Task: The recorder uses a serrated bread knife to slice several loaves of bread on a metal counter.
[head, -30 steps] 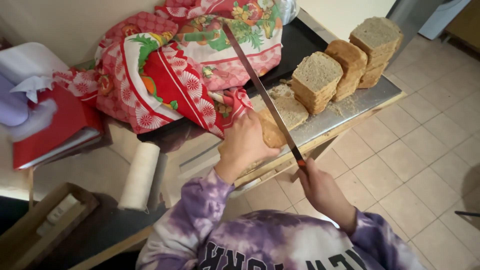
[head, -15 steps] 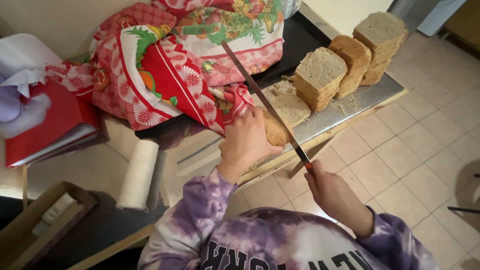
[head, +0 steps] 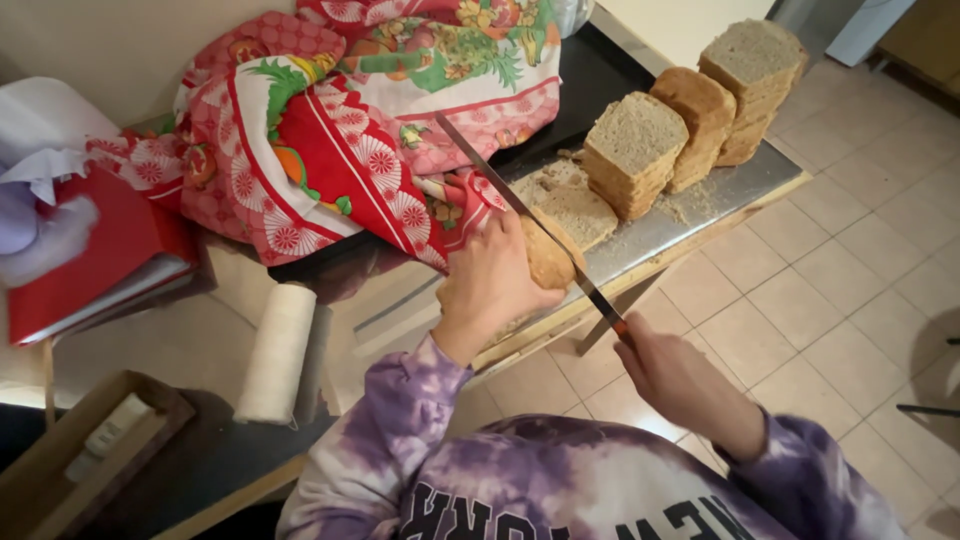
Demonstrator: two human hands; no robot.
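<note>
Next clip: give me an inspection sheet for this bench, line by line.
Surface: metal tray on a bench, crumbs on it.
Job's things: loaf under the knife; cut slices beside it; three slice stacks further along the tray.
Clutter: patterned cloth, white roll, red folder, wooden box.
Grippers: left hand holds the loaf; right hand grips the knife handle.
Cables: nothing seen.
Surroundings: tiled floor.

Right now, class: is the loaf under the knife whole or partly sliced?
Partly sliced. The left hand steadies a loaf end under the knife; cut slices lie flat beside it on the metal tray.
</note>
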